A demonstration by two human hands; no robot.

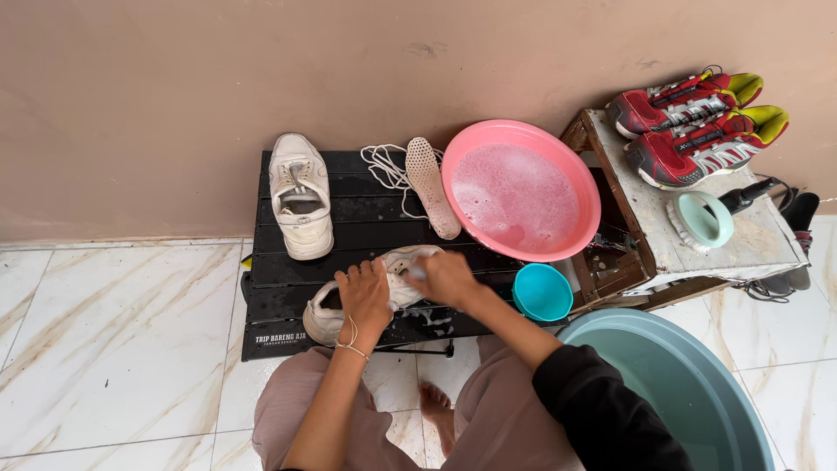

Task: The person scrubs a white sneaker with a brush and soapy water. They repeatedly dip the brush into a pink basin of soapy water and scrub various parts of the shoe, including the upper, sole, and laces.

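Left fingers: my left hand [364, 295] grips the soapy white sneaker [366, 292].
Right fingers: my right hand [446, 277] is closed, contents hidden.
Risk: the sneaker could slip off the black slatted surface [349, 218].

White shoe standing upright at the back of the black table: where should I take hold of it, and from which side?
Probably grip the white shoe at its open collar, coming straight down from above. It stands upright on the black table with the opening facing up, and its heel rim gives an edge to pinch. Both hands are on the other shoe.
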